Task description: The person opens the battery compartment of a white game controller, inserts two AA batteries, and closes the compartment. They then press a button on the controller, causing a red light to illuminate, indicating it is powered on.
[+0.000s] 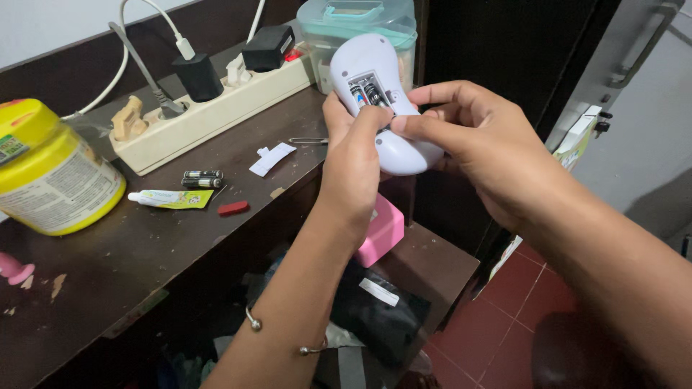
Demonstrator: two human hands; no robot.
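Left hand [353, 162] is gripping the pale lilac handheld device [382, 101] from below and the side, thumb pressing at the lower edge of its open battery compartment [370, 92]; a thin metal bangle [285, 338] is hanging on that wrist. Right hand [479, 140] is closing on the device's right flank, fingertips [404, 124] pinching in just beside the compartment; whether a cover or a cell is sitting between them cannot be told.

Device is being held in the air above the front edge of the dark wooden desk [108, 266], back side facing up; cover is off; two cells are showing seated in the bay, so loading is judged largely done, with the closing of the bay left.

Farther out on the desk: two loose batteries [202, 178] lying side by side, likely the spent pair; a small tube [169, 198] just in front of them; a red scrap [233, 208]; a white power strip [216, 101] with plugs behind; a yellow tub [50, 169] at far left; a teal-lidded container [357, 21] behind the device; a pink box [382, 230] lower down.
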